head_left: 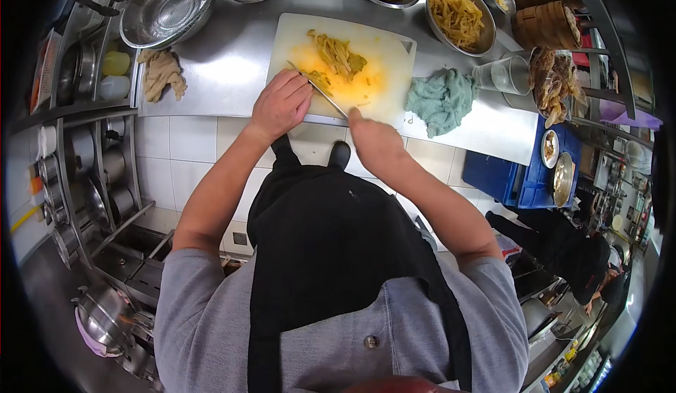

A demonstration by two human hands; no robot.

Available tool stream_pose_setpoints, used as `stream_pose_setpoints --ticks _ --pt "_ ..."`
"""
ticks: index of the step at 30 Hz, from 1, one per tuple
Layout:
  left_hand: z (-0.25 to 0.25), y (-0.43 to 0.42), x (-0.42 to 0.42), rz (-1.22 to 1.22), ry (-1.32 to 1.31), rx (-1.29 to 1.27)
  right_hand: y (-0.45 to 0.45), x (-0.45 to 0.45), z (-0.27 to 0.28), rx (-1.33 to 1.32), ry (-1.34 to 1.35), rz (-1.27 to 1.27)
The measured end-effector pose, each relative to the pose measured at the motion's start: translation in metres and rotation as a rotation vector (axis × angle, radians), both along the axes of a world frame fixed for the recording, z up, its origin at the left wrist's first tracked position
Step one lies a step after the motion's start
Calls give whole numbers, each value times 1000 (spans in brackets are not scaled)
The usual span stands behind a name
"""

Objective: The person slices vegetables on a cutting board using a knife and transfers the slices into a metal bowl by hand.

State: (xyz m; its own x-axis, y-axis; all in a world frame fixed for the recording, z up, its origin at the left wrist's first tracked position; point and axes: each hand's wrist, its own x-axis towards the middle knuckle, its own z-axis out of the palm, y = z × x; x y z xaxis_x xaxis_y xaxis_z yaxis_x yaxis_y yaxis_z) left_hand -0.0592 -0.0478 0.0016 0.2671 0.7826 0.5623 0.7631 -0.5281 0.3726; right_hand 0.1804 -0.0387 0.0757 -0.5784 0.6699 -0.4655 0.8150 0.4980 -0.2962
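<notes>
The right hand (374, 139) grips a knife (328, 99), whose blade slants forward and left, past the fingers of the left hand (284, 103). The left hand is bent at the near left edge of a white cutting board (394, 58); its contact with the blade is unclear. Just ahead of the 2 hands lie yellow-green strips (340, 56). Right of the right hand is a crumpled green cloth (442, 101); well left of the left hand, a beige cloth (162, 75). Beyond both hands, to the right, stands a metal bowl (431, 28) of yellow strips; to the left, a perforated bowl (169, 5).
</notes>
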Motion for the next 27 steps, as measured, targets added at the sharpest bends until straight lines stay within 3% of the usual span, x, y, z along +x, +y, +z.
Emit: stream_pose_setpoints --ticks 7,19,27 --pt "1 -1 0 35 27 19 -27 61 5 22 -12 -3" --pt "-3 -2 0 40 10 22 14 -16 0 46 32 31" --pt "-1 -3 -1 52 10 18 -20 52 6 23 -12 37"
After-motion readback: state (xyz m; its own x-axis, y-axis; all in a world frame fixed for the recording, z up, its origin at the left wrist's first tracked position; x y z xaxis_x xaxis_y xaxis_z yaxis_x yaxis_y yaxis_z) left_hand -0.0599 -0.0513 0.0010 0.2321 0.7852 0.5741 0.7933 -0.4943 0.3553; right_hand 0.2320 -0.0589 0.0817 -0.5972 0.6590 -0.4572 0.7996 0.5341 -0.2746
